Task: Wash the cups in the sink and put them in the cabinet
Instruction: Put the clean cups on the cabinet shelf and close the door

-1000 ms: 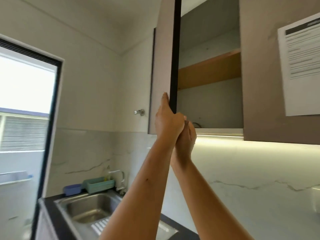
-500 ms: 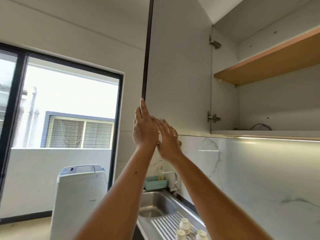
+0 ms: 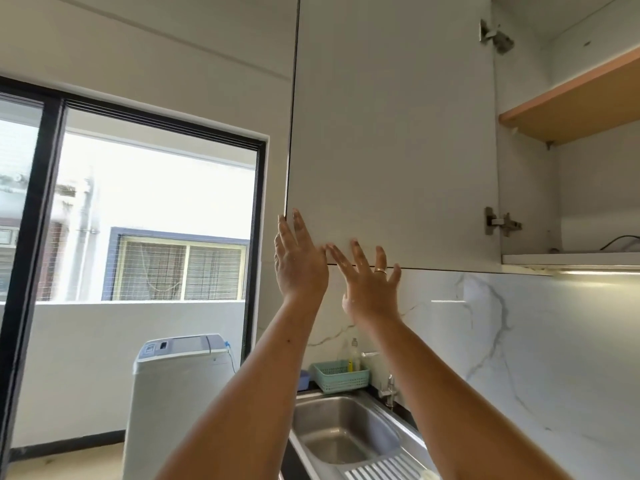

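Note:
The wall cabinet's white door [image 3: 391, 133] stands swung wide open to the left. Both my hands are raised at its lower corner. My left hand [image 3: 299, 259] has straight fingers at the door's lower left edge. My right hand [image 3: 369, 282], wearing a ring, has spread fingers just over the door's bottom edge. Neither hand holds anything. Inside the cabinet I see a wooden shelf [image 3: 575, 105] and the white bottom shelf [image 3: 568, 259], with a dark cable lying on it. The steel sink [image 3: 341, 434] lies below. A pale rounded thing barely shows at the frame's bottom edge on the drainboard.
A teal basket [image 3: 341, 375] and a tap [image 3: 389, 389] sit behind the sink. The ribbed drainboard [image 3: 384, 467] is at the bottom. A white washing machine [image 3: 176, 393] stands left beyond the counter, under a big window [image 3: 156, 216]. A marble backsplash [image 3: 519, 341] runs to the right.
The cabinet door swung from half open to fully open. My hands went from gripping its edge to flat and spread. The view turned left, so the drainboard cups left the frame.

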The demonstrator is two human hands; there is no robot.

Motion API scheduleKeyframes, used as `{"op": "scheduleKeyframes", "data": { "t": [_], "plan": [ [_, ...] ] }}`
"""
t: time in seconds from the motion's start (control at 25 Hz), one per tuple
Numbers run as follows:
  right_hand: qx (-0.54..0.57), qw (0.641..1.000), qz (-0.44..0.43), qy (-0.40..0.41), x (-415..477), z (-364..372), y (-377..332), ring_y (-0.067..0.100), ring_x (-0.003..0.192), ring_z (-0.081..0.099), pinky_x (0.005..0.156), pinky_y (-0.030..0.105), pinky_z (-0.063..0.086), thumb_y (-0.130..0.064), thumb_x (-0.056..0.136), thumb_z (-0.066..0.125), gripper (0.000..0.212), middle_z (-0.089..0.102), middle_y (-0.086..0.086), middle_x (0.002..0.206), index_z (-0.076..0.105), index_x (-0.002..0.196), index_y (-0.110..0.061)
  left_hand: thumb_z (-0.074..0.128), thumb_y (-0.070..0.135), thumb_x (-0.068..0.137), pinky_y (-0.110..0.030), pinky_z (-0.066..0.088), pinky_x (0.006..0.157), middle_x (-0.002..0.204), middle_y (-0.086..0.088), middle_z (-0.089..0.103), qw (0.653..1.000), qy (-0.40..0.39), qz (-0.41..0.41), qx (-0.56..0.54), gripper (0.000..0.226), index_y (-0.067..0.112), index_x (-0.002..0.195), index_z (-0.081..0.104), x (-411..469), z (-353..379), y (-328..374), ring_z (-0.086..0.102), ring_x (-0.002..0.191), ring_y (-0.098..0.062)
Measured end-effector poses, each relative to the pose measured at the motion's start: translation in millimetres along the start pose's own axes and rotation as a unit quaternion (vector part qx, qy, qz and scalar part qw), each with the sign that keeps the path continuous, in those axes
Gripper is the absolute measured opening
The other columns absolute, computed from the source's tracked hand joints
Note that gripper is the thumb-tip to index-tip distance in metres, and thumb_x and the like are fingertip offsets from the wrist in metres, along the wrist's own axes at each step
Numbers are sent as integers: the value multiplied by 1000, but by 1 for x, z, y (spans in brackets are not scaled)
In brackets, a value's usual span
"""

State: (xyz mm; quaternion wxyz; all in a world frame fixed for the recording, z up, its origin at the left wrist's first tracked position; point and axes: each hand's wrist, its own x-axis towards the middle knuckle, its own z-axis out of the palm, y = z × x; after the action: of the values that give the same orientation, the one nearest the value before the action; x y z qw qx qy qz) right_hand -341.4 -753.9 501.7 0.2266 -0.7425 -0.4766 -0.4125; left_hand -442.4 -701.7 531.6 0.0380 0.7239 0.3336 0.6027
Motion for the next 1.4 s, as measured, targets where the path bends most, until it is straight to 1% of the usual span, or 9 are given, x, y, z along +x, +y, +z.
{"op": "scheduleKeyframes", "data": {
  "t": [0.16, 0.32, 0.56, 0.68, 0.8, 0.88, 1.0, 1.16, 1.4],
  "plan": [
    [-11, 1000, 4, 1, 16, 42, -1, 38, 145, -5, 111, 64, 11, -14, 93, 47, 88, -19, -8, 157, -16, 144, -48, 37, 40, 99, -42, 23, 118, 160, -14, -8, 998, -30, 32, 52, 73, 13, 153, -5, 19, 31, -38, 5, 147, -32],
    [-7, 991, -1, 133, 18, 76, -2, 40, 144, 10, 103, 69, 21, -11, 80, 65, 98, -5, -4, 158, 3, 149, -42, 24, 41, 99, -43, 7, 118, 159, -19, 3, 992, 69, 76, 75, 64, 8, 153, 9, 16, 57, -44, 8, 147, -35],
    [-27, 987, -6, 157, 7, 99, 22, 30, 147, 3, 109, 68, 12, -22, 92, 44, 73, 0, -8, 159, 4, 150, -38, 23, 33, 99, -45, -2, 117, 159, -12, 17, 970, 134, 180, 93, 57, 13, 152, 18, -4, 113, -49, 10, 147, -26],
    [-38, 993, 26, 112, -28, 121, 58, 30, 147, -2, 111, 64, 2, -25, 92, 44, 71, 0, -7, 159, 5, 150, -39, 34, 32, 97, -44, -11, 117, 161, -7, 1, 966, 15, 254, 50, 66, 21, 153, 2, -61, 158, -59, -5, 147, -22],
    [-30, 990, 134, -23, -91, 161, 113, 31, 145, -14, 108, 62, -7, -18, 87, 39, 81, -13, -9, 159, -8, 148, -44, 40, 30, 97, -45, -18, 115, 157, -1, -24, 950, -236, 199, 42, 78, 30, 148, -20, -140, 215, -79, -23, 144, -21],
    [-40, 957, 237, -161, -138, 191, 157, 32, 144, -18, 109, 66, -6, -19, 89, 42, 85, -18, -10, 158, -18, 144, -46, 44, 25, 95, -51, -11, 117, 157, -2, -24, 910, -379, 154, 73, 81, 31, 150, -15, -190, 255, -91, -25, 144, -23],
    [-46, 855, 314, -410, -201, 233, 210, 36, 145, -11, 109, 69, 1, -37, 93, 49, 82, -13, -6, 159, -13, 146, -44, 47, 27, 93, -56, -6, 117, 160, -1, -15, 826, -548, 94, 92, 76, 30, 152, -1, -246, 303, -101, -18, 146, -24],
    [-18, 774, 337, -535, -259, 280, 254, 37, 145, -4, 109, 68, 7, -46, 83, 62, 94, -5, 0, 160, -6, 148, -43, 50, 36, 91, -59, -6, 115, 161, -1, -9, 762, -632, 89, 111, 76, 30, 152, 5, -296, 360, -98, -14, 147, -26],
    [-7, 781, 327, -532, -277, 329, 278, 34, 134, 34, 104, 56, 28, -50, 77, 65, 94, 30, 2, 149, 5, 148, -40, 61, 30, 85, -63, -7, 112, 160, -3, -2, 748, -642, 128, 109, 81, 30, 150, 13, -321, 414, -75, -11, 147, -27]
  ]
}}
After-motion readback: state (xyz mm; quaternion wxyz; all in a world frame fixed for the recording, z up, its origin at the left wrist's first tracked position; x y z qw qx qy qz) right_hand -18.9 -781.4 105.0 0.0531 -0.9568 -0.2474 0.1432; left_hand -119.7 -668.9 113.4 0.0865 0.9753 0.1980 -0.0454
